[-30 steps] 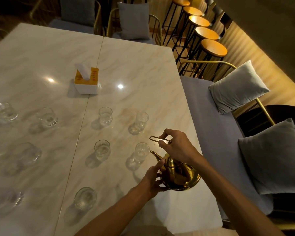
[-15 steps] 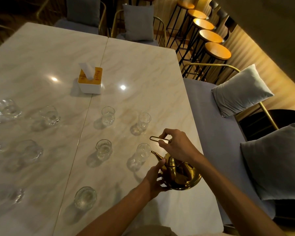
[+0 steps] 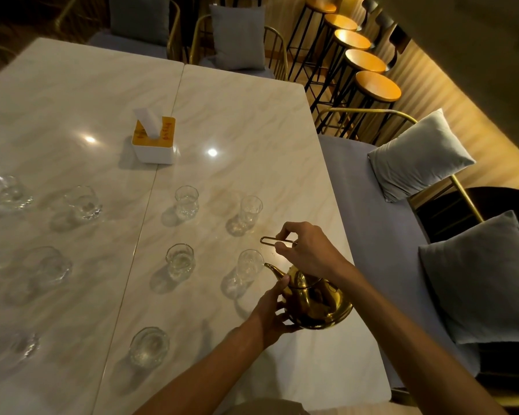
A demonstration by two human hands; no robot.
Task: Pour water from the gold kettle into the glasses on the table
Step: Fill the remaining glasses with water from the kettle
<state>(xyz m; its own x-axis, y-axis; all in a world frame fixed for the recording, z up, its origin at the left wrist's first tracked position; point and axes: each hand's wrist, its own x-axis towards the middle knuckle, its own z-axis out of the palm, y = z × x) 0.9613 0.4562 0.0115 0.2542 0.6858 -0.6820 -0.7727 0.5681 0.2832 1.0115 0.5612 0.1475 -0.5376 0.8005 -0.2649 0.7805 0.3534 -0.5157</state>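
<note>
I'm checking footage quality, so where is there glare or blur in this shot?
Head view: two bright lamp glints on the marble table, one beside the tissue box; dim warm light overall; far-left glasses smeared and soft; wide-angle bending at the edges; gold kettle sharp.

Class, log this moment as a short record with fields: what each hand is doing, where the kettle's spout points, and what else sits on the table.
right hand: grips the kettle's thin handle loop from above
left hand: holds the side of the gold kettle, thumb by the spout
spout: aimed at the nearest glass, tip close to its rim
pouring: no stream visible
other glasses: several stand across the table
tissue box: farther back, near the seam between the tabletops
</note>
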